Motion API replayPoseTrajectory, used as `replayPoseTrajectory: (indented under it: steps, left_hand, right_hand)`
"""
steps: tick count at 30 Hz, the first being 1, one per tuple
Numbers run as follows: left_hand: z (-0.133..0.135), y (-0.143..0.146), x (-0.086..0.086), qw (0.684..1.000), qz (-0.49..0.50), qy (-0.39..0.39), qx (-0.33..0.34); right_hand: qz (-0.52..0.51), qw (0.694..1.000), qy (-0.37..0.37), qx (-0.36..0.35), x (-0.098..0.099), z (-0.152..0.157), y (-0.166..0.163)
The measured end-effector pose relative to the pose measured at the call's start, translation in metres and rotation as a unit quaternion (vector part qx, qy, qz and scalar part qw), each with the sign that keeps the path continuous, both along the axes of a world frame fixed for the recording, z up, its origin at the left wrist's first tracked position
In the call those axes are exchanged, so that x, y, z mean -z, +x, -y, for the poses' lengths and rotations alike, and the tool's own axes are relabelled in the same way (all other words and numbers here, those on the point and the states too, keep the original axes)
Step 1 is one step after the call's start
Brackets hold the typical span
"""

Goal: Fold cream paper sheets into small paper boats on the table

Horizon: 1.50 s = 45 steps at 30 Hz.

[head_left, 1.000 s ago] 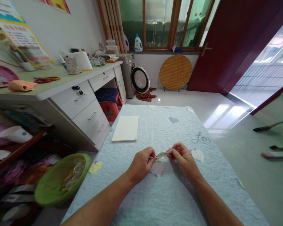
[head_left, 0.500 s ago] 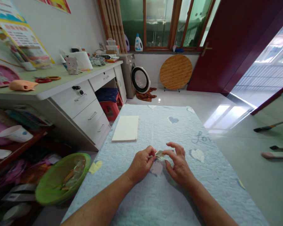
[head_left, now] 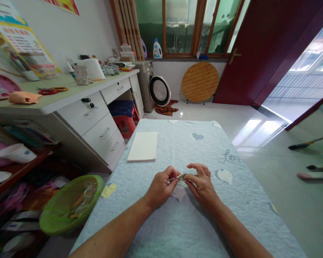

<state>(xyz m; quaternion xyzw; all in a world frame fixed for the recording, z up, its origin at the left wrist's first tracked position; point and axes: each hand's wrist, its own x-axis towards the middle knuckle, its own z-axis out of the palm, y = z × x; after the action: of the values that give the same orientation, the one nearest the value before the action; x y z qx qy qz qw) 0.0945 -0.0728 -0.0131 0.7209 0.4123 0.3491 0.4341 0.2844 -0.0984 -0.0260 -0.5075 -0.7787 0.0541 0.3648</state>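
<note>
Bright daylight comes through the window (head_left: 180, 28) and doorway (head_left: 304, 79), glaring on the floor (head_left: 258, 132); a soft shadow lies under the right hand (head_left: 201, 186); the edges bow.

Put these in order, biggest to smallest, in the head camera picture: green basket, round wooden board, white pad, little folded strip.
1. Green basket: it is nearer the camera than the board, so its real size is unsure.
2. Round wooden board
3. White pad
4. Little folded strip
</note>
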Motion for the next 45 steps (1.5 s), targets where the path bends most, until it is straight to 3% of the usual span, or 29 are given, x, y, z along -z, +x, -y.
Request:
replayPoseTrajectory:
  steps: [7, 13, 18, 25, 28, 35, 45]
  left_hand:
    - [0.000, 0.003, -0.001, 0.999, 0.006, -0.018, -0.035]
    - [0.000, 0.002, 0.001, 0.999, -0.002, -0.010, -0.040]
    - [0.000, 0.003, 0.002, 0.999, 0.014, -0.011, -0.047]
    - [-0.008, 0.005, 0.010, 0.976, 0.164, -0.138, -0.046]
    - [-0.009, 0.004, 0.009, 0.971, 0.171, -0.166, -0.030]
    - [-0.005, 0.003, 0.006, 0.982, 0.124, -0.139, -0.010]
    - [-0.006, 0.002, 0.001, 0.982, 0.127, -0.133, -0.033]
  right_hand:
    - [-0.017, 0.998, -0.036, -0.048, -0.002, 0.000, -0.001]
    - [-0.095, 0.992, -0.077, -0.010, 0.000, 0.001, 0.001]
    - [-0.069, 0.992, -0.088, -0.056, -0.003, -0.002, 0.001]
    - [-0.106, 0.987, -0.113, -0.050, -0.005, -0.003, 0.000]
    - [-0.109, 0.983, -0.135, -0.054, -0.008, -0.001, -0.001]
    - [-0.138, 0.971, -0.183, -0.065, -0.011, 0.000, -0.004]
    - [-0.147, 0.965, -0.205, -0.075, -0.011, -0.001, -0.005]
